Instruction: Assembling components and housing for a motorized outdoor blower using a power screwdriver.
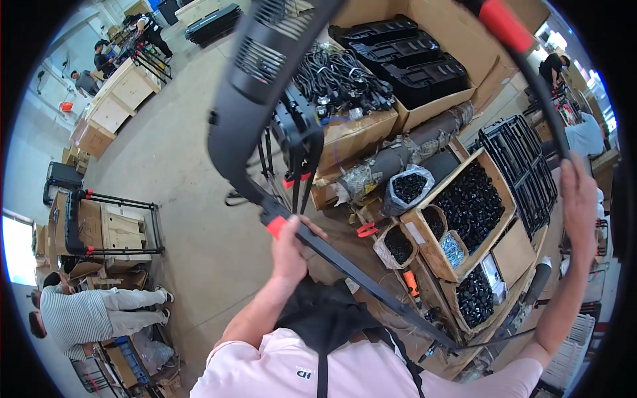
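A large black U-shaped frame (240,142) with a vented panel and red bands is raised in front of me, its top cut off by the upper edge of the view. My left hand (290,255) is closed round one leg, right at a red band. On the other leg, at the far right, my right hand (579,196) is closed too. The left leg runs down past my chest toward the parts bench. Behind the frame, partly hidden, stands another black assembly (295,126) with thin legs.
To the right, a wooden tray (415,222) holds black caps, with bolts (452,251) in a tub. An orange-handled tool (411,284) lies beside it. Beyond are bundled cables (342,79) and a carton (488,56) of black housings. One person (99,312) bends at the left; others work farther off.
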